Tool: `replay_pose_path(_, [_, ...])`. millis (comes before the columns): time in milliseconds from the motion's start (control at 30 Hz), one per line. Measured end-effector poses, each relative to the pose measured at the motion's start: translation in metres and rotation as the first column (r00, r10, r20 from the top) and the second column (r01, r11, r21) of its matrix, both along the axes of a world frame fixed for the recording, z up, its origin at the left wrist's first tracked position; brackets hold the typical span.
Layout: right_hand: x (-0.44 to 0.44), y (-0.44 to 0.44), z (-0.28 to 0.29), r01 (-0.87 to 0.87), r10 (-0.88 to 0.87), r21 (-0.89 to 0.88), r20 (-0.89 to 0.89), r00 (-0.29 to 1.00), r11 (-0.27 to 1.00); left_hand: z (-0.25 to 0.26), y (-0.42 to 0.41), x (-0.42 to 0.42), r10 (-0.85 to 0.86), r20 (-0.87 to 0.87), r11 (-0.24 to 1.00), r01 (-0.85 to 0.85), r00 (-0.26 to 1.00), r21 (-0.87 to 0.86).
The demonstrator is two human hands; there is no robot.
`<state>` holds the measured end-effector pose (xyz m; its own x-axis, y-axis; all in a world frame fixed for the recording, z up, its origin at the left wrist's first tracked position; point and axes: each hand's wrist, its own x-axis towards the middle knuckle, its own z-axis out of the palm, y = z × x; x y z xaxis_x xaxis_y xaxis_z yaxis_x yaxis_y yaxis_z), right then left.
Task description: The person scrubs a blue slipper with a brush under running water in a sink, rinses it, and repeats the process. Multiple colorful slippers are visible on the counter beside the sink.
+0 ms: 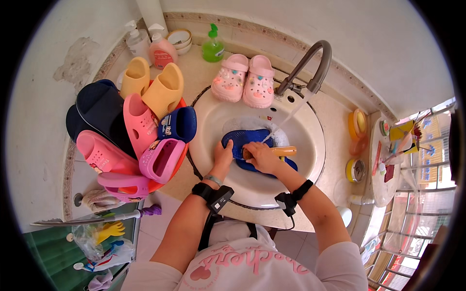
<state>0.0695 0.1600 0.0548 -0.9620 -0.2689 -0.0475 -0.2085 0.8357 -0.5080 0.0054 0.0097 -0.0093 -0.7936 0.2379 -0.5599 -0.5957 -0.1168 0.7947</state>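
A blue slipper [251, 136] lies in the white washbasin [302, 178]. My left hand [222, 156] grips its left end, thumb on top. In my right hand [263, 157] is a scrubbing brush [285, 151] with an orange-brown handle, its brown bristles pressed against the slipper. My right fingers partly cover the brush head. Beneath it, another blue slipper [292, 164] shows in part. A stream of water [287, 119] falls from the curved faucet [320, 69] onto the slipper near my right hand. White suds [278, 136] gather in the basin behind the slipper.
A pair of pink clogs [243, 82] stands on the basin's back rim. To the left, an orange-red tub [181, 160] is heaped with several slippers. Pump bottles, including a green one [213, 47], line the back counter. Yellow-lidded containers [355, 170] sit at right.
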Motion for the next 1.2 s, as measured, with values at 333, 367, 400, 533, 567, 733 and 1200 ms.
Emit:
replay_pose_path(333, [0.006, -0.004, -0.003, -0.036, 0.035, 0.068, 0.018, 0.999, 0.997, 0.007, -0.003, 0.0, -0.046, 0.063, 0.997, 0.05, 0.997, -0.065])
replay_pose_path(367, [0.003, 0.0, -0.003, -0.022, 0.022, 0.038, 0.002, 1.0, 0.999, 0.009, -0.001, 0.0, -0.012, 0.035, 0.998, 0.014, 0.999, -0.055])
replay_pose_path(400, [0.0, 0.003, -0.002, -0.011, 0.011, 0.007, -0.013, 1.0, 1.0, 0.011, 0.0, 0.002, 0.025, 0.008, 0.999, -0.024, 1.0, -0.044])
replay_pose_path(533, [-0.02, 0.015, -0.015, 0.16, -0.16, -0.008, -0.05, 0.986, 0.987, 0.014, 0.001, 0.001, -0.019, 0.053, 0.997, 0.022, 0.998, -0.067])
replay_pose_path(567, [-0.016, 0.01, -0.017, 0.107, -0.107, 0.015, -0.047, 0.993, 0.994, 0.013, 0.0, 0.0, -0.019, 0.044, 0.997, 0.022, 0.999, -0.076])
replay_pose_path(733, [0.006, -0.003, -0.005, -0.089, 0.088, 0.078, 0.017, 0.996, 0.993, -0.014, -0.004, -0.005, -0.045, 0.005, 0.992, 0.045, 0.999, -0.115])
replay_pose_path(1200, [0.007, 0.01, -0.004, -0.069, 0.069, -0.005, 0.034, 0.997, 0.998, 0.004, 0.0, 0.0, -0.013, -0.014, 0.994, 0.011, 1.0, -0.108])
